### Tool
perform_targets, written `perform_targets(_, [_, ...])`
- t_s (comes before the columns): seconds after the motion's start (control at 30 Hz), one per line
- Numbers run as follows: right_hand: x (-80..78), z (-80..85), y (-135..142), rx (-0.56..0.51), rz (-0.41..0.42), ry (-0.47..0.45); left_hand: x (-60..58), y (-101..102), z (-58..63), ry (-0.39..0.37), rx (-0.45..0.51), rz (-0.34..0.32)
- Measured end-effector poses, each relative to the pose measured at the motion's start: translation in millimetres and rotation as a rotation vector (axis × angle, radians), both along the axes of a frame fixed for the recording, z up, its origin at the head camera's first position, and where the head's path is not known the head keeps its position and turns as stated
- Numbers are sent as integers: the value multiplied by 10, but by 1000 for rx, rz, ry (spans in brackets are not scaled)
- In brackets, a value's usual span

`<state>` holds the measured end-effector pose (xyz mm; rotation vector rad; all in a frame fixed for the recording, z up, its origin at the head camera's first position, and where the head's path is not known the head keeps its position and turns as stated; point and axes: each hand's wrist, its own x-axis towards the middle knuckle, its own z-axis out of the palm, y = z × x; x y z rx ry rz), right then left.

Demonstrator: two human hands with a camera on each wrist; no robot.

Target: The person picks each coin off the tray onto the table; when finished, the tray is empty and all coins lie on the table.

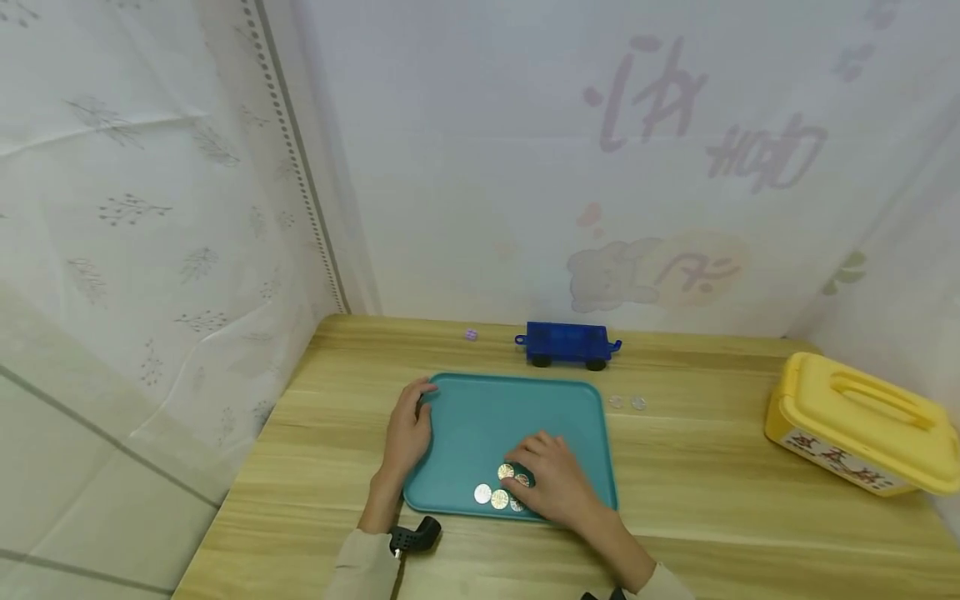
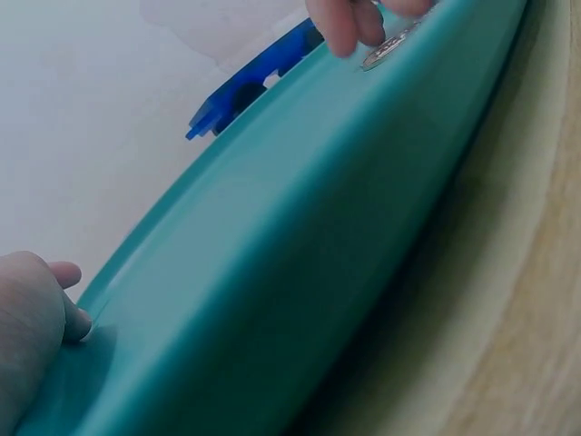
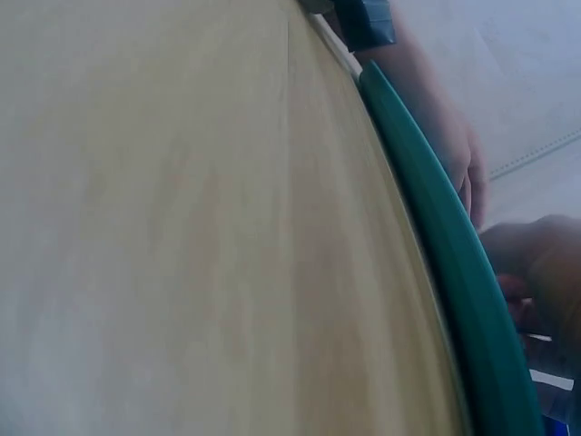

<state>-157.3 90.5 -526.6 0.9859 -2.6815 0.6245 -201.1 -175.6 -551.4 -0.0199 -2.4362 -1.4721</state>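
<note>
On the wooden table lies a teal tray. Several shiny round coins sit on its front right part, silvery and gold-toned. My right hand is low over them, its thumb and fingers spread around the rightmost coins. Its fingertips point down beside a coin in the left wrist view. My left hand rests at the tray's left rim, thumb and fingers loosely bent over the edge. The right palm hides part of the coin group.
Behind the tray stands a blue toy wagon with black wheels, and left of it a small purple piece. Two clear discs lie right of the tray. A yellow lidded box with a handle stands at the right, before the curtain.
</note>
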Motion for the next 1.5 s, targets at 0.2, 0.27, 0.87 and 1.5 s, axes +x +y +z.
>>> perform_targets(0.2, [9, -40, -14, 31, 28, -19, 14, 15, -17, -1, -8, 5])
perform_targets(0.27, [0, -31, -30, 35, 40, -55, 25, 10, -13, -5, -2, 11])
perform_targets(0.87, [-79, -4, -114, 25, 217, -186, 86, -29, -23, -32, 27, 10])
perform_targets(1.5, [-186, -44, -38, -80, 222, -165, 8, 0, -31, -29, 20, 6])
